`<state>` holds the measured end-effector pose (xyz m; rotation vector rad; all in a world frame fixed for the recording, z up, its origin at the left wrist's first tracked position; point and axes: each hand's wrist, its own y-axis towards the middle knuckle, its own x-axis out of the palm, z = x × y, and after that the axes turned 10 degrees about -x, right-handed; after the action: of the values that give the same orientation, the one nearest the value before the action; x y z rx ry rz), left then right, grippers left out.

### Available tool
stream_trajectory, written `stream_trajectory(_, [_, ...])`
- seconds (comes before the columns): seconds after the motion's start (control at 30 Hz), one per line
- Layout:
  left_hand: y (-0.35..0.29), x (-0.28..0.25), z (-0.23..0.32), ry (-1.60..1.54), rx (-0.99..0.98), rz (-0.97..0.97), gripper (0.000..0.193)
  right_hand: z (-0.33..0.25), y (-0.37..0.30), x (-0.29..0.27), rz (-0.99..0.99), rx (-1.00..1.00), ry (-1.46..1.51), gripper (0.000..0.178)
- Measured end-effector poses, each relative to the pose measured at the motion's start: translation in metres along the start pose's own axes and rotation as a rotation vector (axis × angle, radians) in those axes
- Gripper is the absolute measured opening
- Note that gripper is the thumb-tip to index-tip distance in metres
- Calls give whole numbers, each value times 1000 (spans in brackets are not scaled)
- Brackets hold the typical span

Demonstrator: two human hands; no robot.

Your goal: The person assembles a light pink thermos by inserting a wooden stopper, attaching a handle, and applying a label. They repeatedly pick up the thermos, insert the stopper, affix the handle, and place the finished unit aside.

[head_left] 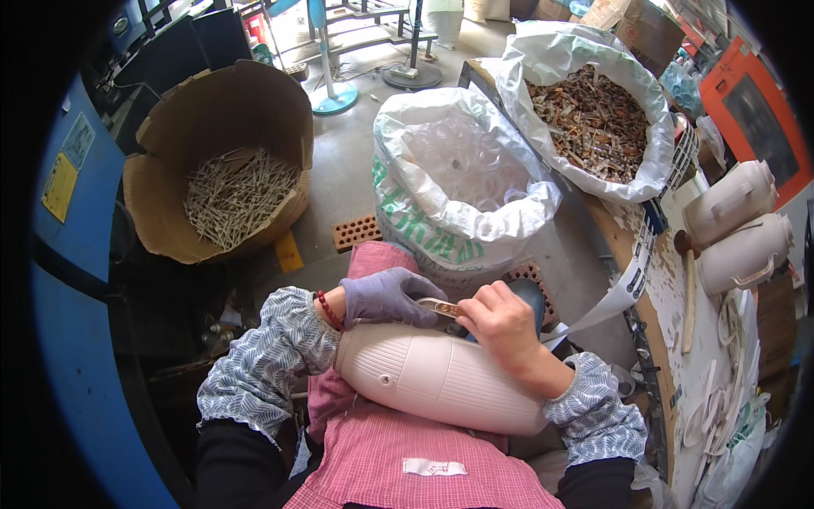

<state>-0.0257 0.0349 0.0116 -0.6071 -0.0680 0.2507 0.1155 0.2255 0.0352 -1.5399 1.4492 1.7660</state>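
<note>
A pale pink, ribbed, rounded plastic casing (432, 369) lies sideways across my lap, with a small round metal-looking fitting on its side. Above its far edge, my left hand (390, 297), in a purple-grey glove, is closed around one end of a small flat cream strip (439, 307) with brownish round marks. My bare right hand (502, 327) pinches the strip's other end, its wrist by the casing's right part. The strip's ends are hidden in my fingers, so its exact kind cannot be made out.
A cardboard box (140, 199) of thin pale sticks stands left, by a blue machine (72, 187). Ahead are a white sack (415, 204) of clear plastic rings and a sack (657, 161) of brown scraps. The right bench (649, 339) carries similar casings (746, 254) and a hammer-like tool (688, 297).
</note>
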Motion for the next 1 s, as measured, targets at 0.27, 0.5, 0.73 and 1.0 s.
stream_trajectory(0.27, [6,-5,-5,-30,-27,-48,51,1,-4,13,-54,-100,-54,24])
stream_trajectory(0.5, [19,-3,-6,118,-42,-5,35,7,-3,19,-58,-138,-45,22])
stream_trajectory(0.73, [19,2,-13,0,-70,31,28,141,34,-21,200,-7,-196,13])
stream_trajectory(1.0, [-40,9,49,710,621,237,40,305,52,-42,-64,679,-501,15])
